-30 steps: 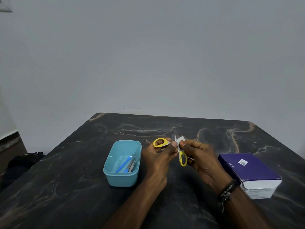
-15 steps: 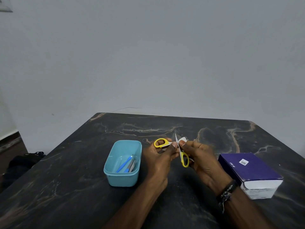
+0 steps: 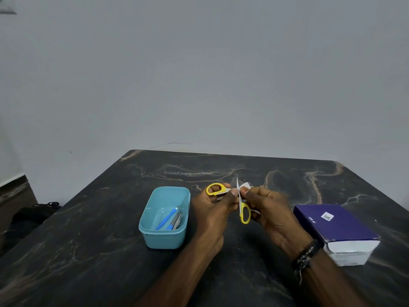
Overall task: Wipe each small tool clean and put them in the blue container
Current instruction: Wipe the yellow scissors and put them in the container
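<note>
**Scissors wiped over table, tub waiting left**

Scissors (image 3: 240,201) are held spread open above the table (image 3: 88,251), just right of the tub (image 3: 164,240) and not touching it. One yellow loop is gripped by the left hand (image 3: 213,209), fingers curled round it. The other loop hangs below the right hand (image 3: 269,209), whose fingertips are pinched together on a small white wipe (image 3: 244,186) against the upright blade. Whether the wipe is wrapped round the blade or only pressed to one side cannot be told.

Step judged: blade wiping, drop into tub not yet done. To be done well: the blades should be kept apart so both faces are reached; the wipe should be drawn from pivot toward tip, along the flat and off the edge, never into it; the loop should be held firm so the blade is not swung shut on the fingers. The handles should be closed before the scissors are laid in the tub, lengthwise, beside what is already there.

Counts:
- scissors: 1, in hand
- wipe: 1
- tub: 1, blue, open top
- tools (image 3: 171,220) in tub: one blue-handled pick plus grey and blue pieces bunched beside it; about three, exact number cannot be told
- box (image 3: 332,227): 1, purple, well right of tub
- loose tools on table outside tub: none seen
- wristband (image 3: 306,254): 1, right wrist
</note>
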Available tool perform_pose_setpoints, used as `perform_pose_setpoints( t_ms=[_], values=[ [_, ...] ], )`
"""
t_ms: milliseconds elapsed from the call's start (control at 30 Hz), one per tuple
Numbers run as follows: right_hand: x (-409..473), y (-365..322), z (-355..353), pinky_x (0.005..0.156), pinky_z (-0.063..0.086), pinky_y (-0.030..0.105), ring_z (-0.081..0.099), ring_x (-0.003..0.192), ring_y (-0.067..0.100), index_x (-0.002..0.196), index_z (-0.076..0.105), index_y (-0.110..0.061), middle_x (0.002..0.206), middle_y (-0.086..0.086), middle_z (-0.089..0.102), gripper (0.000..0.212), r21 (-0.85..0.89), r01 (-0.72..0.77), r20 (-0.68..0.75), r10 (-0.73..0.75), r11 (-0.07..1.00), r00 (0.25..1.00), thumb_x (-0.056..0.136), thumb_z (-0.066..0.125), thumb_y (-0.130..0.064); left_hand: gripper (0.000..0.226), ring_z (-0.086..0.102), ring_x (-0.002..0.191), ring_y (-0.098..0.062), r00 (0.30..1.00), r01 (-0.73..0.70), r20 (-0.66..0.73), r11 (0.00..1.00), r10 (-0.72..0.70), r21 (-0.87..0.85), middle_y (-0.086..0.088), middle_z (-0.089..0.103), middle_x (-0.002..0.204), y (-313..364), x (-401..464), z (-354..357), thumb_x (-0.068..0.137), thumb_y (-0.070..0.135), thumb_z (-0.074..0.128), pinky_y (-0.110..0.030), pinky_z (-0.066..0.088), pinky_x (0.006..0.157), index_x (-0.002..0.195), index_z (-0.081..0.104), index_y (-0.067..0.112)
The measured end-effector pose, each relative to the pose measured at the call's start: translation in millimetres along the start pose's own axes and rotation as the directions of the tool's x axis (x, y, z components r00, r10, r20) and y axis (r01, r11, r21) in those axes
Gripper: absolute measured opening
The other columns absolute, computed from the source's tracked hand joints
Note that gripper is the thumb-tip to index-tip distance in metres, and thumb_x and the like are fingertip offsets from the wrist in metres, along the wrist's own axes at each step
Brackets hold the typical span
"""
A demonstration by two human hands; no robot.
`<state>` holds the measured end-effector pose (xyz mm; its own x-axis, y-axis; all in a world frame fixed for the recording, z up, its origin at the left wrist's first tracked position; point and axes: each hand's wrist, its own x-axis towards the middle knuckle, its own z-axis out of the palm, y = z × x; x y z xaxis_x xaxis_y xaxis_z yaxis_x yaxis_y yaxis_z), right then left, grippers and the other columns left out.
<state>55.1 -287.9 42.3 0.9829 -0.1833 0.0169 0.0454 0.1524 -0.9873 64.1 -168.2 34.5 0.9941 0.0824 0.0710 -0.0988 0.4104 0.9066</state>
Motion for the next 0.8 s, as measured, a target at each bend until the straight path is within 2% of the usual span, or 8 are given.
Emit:
perform_pose_setpoints(
  t_ms=[100,167,233,333,400,533,633,800],
  values=[
    [6,-1,-6,0.061,0.042,0.031,0.056,0.067,0.017,0.078,0.073,-0.008,0.075,0.008,0.07,0.013,0.034,0.012,-0.114,-0.008,0.999,0.993,0.084,0.07,-0.02,0.015,0.072,0.07,-0.022,1.0,0.01,-0.004,1.0,-0.01,-0.019,-0.01,0.073,0.076,1,0,2,0.08,-0.005,0.072,-0.033,0.061,0.066,0.084,0.067,0.009],
    [9,-3,-11,0.054,0.036,0.026,0.05,0.064,0.014,0.073,0.073,-0.011,0.077,0.009,0.067,0.015,0.042,0.058,-0.219,-0.047,0.997,0.975,0.084,0.071,-0.021,0.016,0.072,0.071,-0.022,1.0,0.01,-0.014,0.999,-0.011,-0.031,-0.01,0.072,0.077,2,1,2,0.08,-0.006,0.071,-0.033,0.061,0.066,0.085,0.066,0.008],
    [9,-6,-15,0.053,0.033,0.026,0.045,0.064,0.015,0.07,0.073,-0.013,0.077,0.01,0.062,0.017,-0.007,0.128,-0.25,-0.126,0.992,0.96,0.085,0.07,-0.021,0.016,0.073,0.074,-0.024,1.0,0.006,-0.025,1.0,-0.006,-0.003,-0.011,0.073,0.08,3,2,1,0.081,-0.005,0.07,-0.032,0.061,0.066,0.088,0.065,0.008],
    [6,-9,-14,0.056,0.042,0.016,0.056,0.064,0.006,0.078,0.073,-0.02,0.071,-0.005,0.069,0.013,-0.173,0.262,-0.163,-0.29,0.949,0.943,0.089,0.066,-0.018,0.017,0.074,0.075,-0.027,0.999,-0.031,0.009,0.997,0.03,0.066,-0.013,0.073,0.085,2,3,0,0.084,-0.002,0.07,-0.039,0.062,0.07,0.093,0.063,0.01],
    [4,-9,-12,0.065,0.049,0.013,0.066,0.07,0.0,0.081,0.074,-0.023,0.071,-0.009,0.074,0.013,-0.273,0.348,-0.085,-0.383,0.897,0.92,0.088,0.067,-0.015,0.019,0.074,0.075,-0.025,0.996,-0.09,0.038,0.986,0.086,0.142,-0.011,0.072,0.084,0,1,1,0.084,-0.001,0.069,-0.04,0.062,0.072,0.097,0.063,0.011],
    [6,-4,-11,0.072,0.054,0.024,0.071,0.078,0.007,0.082,0.077,-0.02,0.078,-0.004,0.077,0.01,-0.359,0.368,0.005,-0.393,0.857,0.92,0.085,0.07,-0.014,0.023,0.074,0.072,-0.02,0.986,-0.162,0.071,0.962,0.15,0.219,-0.007,0.071,0.081,-2,0,1,0.083,0.0,0.07,-0.034,0.061,0.07,0.104,0.063,0.007],
    [5,-4,-12,0.075,0.056,0.024,0.072,0.081,0.008,0.086,0.078,-0.014,0.081,-0.002,0.077,0.008,-0.356,0.382,0.046,-0.393,0.853,0.919,0.085,0.07,-0.013,0.024,0.073,0.072,-0.019,0.983,-0.179,0.089,0.955,0.162,0.235,-0.006,0.072,0.081,-2,1,-1,0.083,0.001,0.071,-0.035,0.061,0.071,0.105,0.063,0.007],
    [5,-5,-12,0.053,0.045,0.009,0.064,0.062,-0.004,0.078,0.076,-0.014,0.066,-0.008,0.074,0.014,-0.283,0.341,0.064,-0.337,0.897,0.939,0.086,0.067,-0.006,0.025,0.073,0.07,-0.011,0.977,-0.198,0.136,0.945,0.167,0.262,-0.004,0.07,0.082,-1,0,-1,0.081,0.0,0.073,-0.026,0.06,0.066,0.102,0.063,0.01]
  ],
)
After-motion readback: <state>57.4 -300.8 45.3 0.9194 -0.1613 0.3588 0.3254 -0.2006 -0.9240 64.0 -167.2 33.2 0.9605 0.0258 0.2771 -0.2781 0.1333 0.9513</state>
